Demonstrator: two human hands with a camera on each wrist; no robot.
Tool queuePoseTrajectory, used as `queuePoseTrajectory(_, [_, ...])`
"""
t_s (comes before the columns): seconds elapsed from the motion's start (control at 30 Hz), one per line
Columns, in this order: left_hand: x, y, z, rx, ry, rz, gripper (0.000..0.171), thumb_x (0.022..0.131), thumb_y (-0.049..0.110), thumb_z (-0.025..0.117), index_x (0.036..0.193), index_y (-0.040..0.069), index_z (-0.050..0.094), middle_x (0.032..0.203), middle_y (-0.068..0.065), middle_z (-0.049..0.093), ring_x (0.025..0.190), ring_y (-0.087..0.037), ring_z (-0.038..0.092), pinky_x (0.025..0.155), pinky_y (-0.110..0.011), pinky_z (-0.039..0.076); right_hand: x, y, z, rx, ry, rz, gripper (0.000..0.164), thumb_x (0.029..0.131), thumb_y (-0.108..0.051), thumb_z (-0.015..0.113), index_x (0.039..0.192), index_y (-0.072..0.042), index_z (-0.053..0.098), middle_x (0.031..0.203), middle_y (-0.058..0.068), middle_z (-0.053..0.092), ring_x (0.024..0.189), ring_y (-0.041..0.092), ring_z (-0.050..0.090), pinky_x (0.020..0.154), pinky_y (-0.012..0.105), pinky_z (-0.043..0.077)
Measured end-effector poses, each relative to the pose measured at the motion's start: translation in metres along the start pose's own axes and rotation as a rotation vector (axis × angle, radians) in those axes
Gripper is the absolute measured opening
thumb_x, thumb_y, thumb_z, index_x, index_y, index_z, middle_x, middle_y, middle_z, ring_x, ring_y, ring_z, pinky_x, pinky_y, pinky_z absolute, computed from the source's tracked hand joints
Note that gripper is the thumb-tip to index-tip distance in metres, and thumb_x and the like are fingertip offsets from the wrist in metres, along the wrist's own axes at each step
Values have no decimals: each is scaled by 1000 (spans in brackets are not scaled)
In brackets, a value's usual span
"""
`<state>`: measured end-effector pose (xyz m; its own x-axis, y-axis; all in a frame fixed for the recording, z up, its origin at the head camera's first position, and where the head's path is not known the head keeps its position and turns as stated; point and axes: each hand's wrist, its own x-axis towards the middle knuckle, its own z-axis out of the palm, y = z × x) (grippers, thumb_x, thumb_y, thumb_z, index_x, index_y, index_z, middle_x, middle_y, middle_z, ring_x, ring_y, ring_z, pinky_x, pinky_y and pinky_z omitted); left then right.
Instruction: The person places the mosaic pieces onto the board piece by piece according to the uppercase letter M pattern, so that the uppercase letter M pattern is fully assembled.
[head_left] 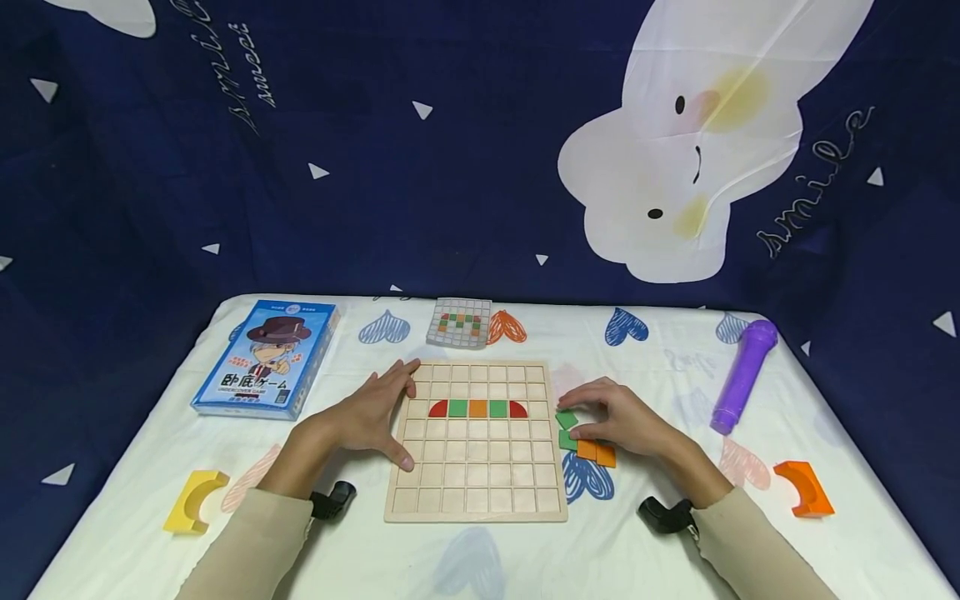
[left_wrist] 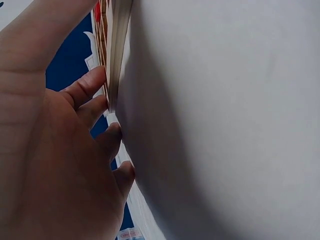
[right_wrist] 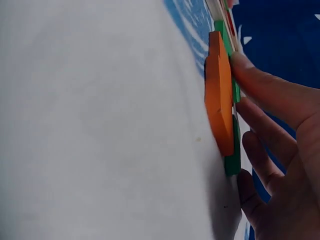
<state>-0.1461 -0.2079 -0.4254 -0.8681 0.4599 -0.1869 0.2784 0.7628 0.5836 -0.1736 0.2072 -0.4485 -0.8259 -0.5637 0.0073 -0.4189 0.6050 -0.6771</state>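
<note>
A wooden grid board (head_left: 477, 502) lies in the middle, with a row of red (head_left: 518, 409), green (head_left: 457, 408) and orange (head_left: 477, 408) tiles on it. My left hand (head_left: 367, 414) rests along its left edge, fingers spread and thumb over the rim; in the left wrist view the fingertips (left_wrist: 92, 85) touch the board's side. Right of the board, my right hand (head_left: 618, 417) reaches over loose green tiles (head_left: 566, 420), touching them with lightly bent fingers. Orange tiles (head_left: 596, 452) lie beside its thumb. In the right wrist view the thumb (right_wrist: 245, 65) meets a green tile (right_wrist: 232, 155) group's edge.
A small pattern card (head_left: 459, 323) lies behind the board. At the left are a blue game box (head_left: 270, 358) and a yellow arch block (head_left: 192, 502). A purple microphone-shaped object (head_left: 745, 375) and an orange arch block (head_left: 806, 489) lie at the right.
</note>
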Motion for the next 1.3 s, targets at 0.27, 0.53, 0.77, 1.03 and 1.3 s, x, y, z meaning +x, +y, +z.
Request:
queuePoseTrajectory(0.27, [0, 0, 1, 3, 3, 3, 92, 51, 49, 100, 115, 10, 47, 171, -22, 17, 159, -48, 10, 127, -70, 9, 1, 1, 1, 62, -34, -42, 29, 83, -21, 84, 110, -25, 77, 115, -9, 75, 114, 10, 64, 108, 20, 47])
queuePoseTrajectory(0.53, [0, 0, 1, 5, -2, -4, 92, 51, 49, 100, 116, 10, 47, 171, -20, 18, 160, -47, 9, 127, -69, 8, 0, 2, 2, 69, -53, -26, 24, 85, -20, 82, 108, -23, 79, 113, -8, 73, 110, 7, 63, 102, 17, 48])
queuePoseTrajectory(0.77, [0, 0, 0, 12, -1, -2, 95, 51, 50, 100, 118, 9, 47, 171, -20, 18, 160, -46, 10, 127, -69, 9, 1, 0, 1, 88, -65, -15, 22, 86, -19, 82, 108, -21, 80, 107, -7, 73, 98, 5, 63, 87, 17, 52])
queuePoseTrajectory(1.03, [0, 1, 0, 13, 0, -1, 94, 51, 49, 100, 118, 10, 47, 171, -20, 19, 159, -47, 11, 127, -70, 10, 1, -2, 0, 92, -72, -12, 22, 86, -17, 81, 108, -19, 80, 106, -6, 73, 97, 7, 64, 86, 17, 53])
queuePoseTrajectory(1.3, [1, 0, 1, 10, 2, -3, 94, 50, 49, 100, 117, 10, 47, 171, -21, 18, 159, -47, 11, 127, -70, 10, 2, -1, -1, 83, -77, -15, 22, 85, -19, 82, 107, -21, 80, 106, -7, 75, 100, 5, 65, 90, 17, 52])
